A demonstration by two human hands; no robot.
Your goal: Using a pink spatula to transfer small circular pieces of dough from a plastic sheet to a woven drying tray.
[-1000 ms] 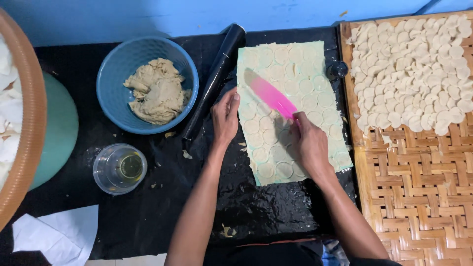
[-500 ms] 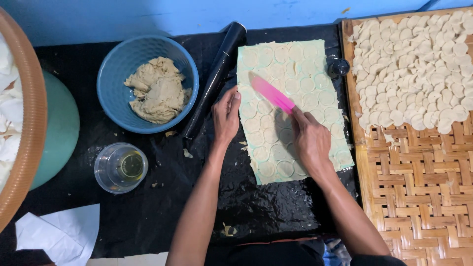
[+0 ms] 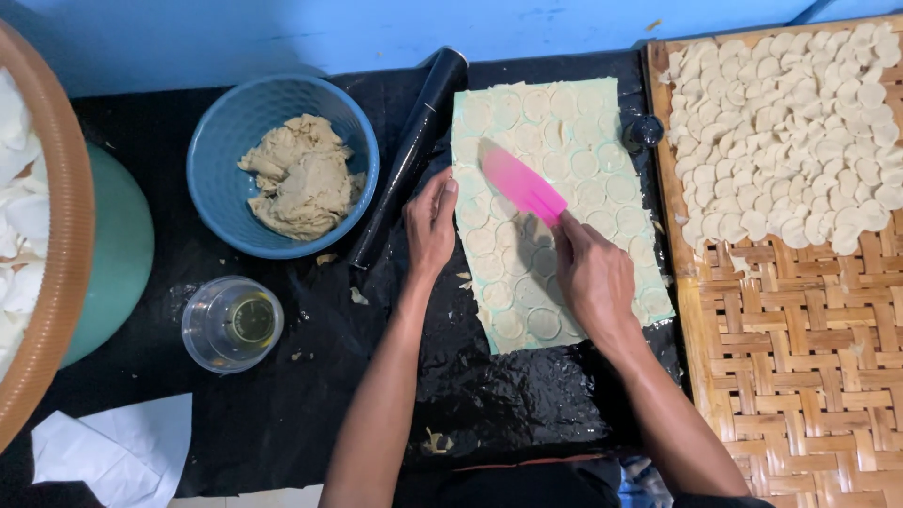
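While dough bowl (image 3: 282,169) sits left, rolling pin (image 3: 409,155) flanks hands.

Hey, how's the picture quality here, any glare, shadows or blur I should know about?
Head view: sharp overall, evenly lit. Glare patches sit on the wrinkled black plastic sheet below the dough sheet. The right hand with the pink scraper and the left hand show no motion blur and cast only soft shadows.

1. Blue wall (image 3: 282,33) is running along the top edge, evenly lit.
2. Black plastic sheet (image 3: 282,414) is covering the work surface, wrinkling and glinting under overhead light.
3. Woven bamboo tray (image 3: 800,376) is lying at right.
4. Green stool (image 3: 118,254) is sitting at left, partly hidden.
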